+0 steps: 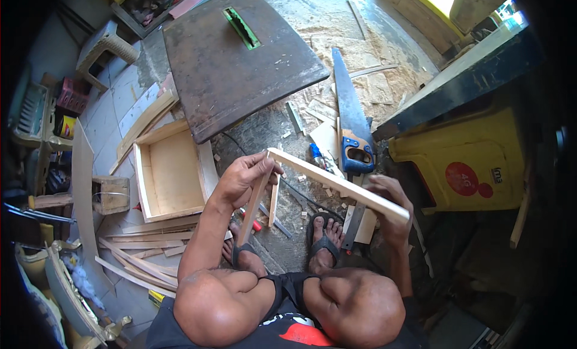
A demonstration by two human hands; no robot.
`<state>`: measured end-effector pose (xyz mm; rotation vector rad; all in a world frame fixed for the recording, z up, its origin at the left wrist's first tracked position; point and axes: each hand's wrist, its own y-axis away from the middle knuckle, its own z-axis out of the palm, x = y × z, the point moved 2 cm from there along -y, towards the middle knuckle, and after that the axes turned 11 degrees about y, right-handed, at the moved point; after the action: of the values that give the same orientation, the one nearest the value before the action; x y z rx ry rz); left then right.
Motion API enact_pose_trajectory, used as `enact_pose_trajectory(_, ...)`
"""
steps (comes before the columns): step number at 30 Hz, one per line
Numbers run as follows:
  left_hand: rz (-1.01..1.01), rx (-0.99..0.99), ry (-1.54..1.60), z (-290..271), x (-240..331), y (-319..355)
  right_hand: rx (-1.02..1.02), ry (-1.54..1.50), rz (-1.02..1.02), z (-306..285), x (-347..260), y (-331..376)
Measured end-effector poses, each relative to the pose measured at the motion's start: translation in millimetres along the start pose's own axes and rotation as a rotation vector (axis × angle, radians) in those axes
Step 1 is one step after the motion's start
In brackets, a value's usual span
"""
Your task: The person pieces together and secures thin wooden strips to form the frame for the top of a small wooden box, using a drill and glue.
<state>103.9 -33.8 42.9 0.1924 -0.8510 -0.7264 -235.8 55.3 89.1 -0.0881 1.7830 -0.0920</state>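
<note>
Head | left hand (243, 180) pinches 2 strips (339, 183) | right hand (396, 194) curled around 1

White glare upper right; lower right dim; straight edges bowed; corners black

From my remote seat, I saw the floor (288, 253) carrying pale sawdust (384, 60) toward the far side, a blue-handled handsaw (351, 105) among wood scraps (325, 136), small blocks (304, 215) nearer in, and, leftward, an open wooden box (174, 174) beside loosely piled wood strips (153, 236).
</note>
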Motion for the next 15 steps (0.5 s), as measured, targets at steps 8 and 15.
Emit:
enact_pose_trajectory(8,0.192,0.301,-0.554,-31.6,-37.1,-13.9,-0.176,0.256,-0.191,102.8,-35.1,-81.3)
enact_pose_trajectory(15,0.595,0.205,-1.022,-24.8,-37.1,-9.6,-0.208,-0.068,0.042,163.8,41.4,-68.5)
